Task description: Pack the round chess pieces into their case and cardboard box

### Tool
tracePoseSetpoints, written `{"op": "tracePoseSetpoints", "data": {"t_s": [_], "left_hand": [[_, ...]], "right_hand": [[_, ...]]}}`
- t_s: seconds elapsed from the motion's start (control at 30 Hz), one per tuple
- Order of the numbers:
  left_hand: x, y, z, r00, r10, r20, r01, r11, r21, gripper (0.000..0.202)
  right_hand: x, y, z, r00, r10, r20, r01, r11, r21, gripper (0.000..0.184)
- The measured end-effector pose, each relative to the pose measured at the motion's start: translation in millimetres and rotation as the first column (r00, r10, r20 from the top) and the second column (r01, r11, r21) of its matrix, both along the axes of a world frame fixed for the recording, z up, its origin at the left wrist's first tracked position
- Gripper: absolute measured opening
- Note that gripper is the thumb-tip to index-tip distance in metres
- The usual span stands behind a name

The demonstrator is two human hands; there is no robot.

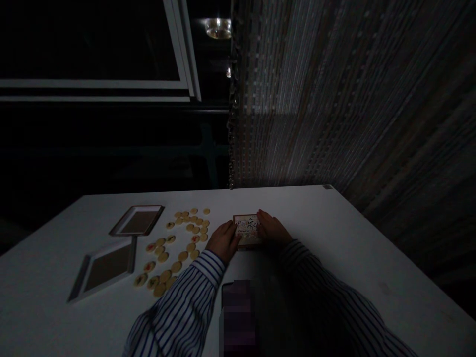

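A small flat square packet or folded board point(247, 229) with dark markings on a pale face lies on the white table point(334, 238). My left hand point(224, 241) grips its left edge with curled fingers. My right hand point(272, 229) holds its right edge, fingers laid over the side. Both arms wear striped sleeves. To the left, several round yellow game discs point(178, 248) lie scattered, some with red or dark characters.
Two shallow box halves sit at the left, one farther point(137, 220) and one nearer point(106, 267). A dark phone-like object point(238, 312) lies at the near edge. A string curtain point(334, 99) hangs behind the table, beside a dark window. The room is dim.
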State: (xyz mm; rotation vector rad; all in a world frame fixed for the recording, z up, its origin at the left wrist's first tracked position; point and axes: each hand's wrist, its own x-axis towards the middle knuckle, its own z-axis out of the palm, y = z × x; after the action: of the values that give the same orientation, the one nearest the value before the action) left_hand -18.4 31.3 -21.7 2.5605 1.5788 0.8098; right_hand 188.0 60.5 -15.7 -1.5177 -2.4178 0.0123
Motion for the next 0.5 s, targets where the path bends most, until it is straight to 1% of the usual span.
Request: {"op": "tracePoseSetpoints", "data": {"t_s": [0.1, 0.23, 0.3, 0.37, 0.43, 0.5], "left_hand": [[-9, -15, 4.9, 0.998, -0.043, 0.037, 0.045, 0.996, -0.074, 0.052], [-24, -43, 11.2, 0.988, -0.136, 0.072, 0.148, 0.97, -0.193, 0.068], [-28, -57, 11.8, 0.986, -0.138, 0.098, 0.155, 0.969, -0.193, 0.081], [-29, -69, 10.8, 0.984, -0.157, 0.087, 0.172, 0.962, -0.211, 0.091], [-28, -76, 9.1, 0.982, -0.176, 0.067, 0.187, 0.954, -0.234, 0.101], [-27, -79, 7.7, 0.981, -0.187, 0.055, 0.195, 0.948, -0.253, 0.105]], "right_hand": [[3, 4, -5.3, 0.997, 0.036, -0.064, -0.031, 0.996, 0.083, 0.049], [6, 4, -6.3, 0.992, 0.061, -0.107, -0.043, 0.985, 0.164, 0.048], [6, 1, -4.5, 0.991, 0.077, -0.109, -0.056, 0.983, 0.176, 0.048], [7, -2, -2.6, 0.991, 0.086, -0.102, -0.067, 0.982, 0.178, 0.048], [7, -4, -1.7, 0.992, 0.084, -0.093, -0.067, 0.982, 0.179, 0.048], [7, -4, -1.9, 0.993, 0.088, -0.08, -0.073, 0.982, 0.174, 0.048]]}}
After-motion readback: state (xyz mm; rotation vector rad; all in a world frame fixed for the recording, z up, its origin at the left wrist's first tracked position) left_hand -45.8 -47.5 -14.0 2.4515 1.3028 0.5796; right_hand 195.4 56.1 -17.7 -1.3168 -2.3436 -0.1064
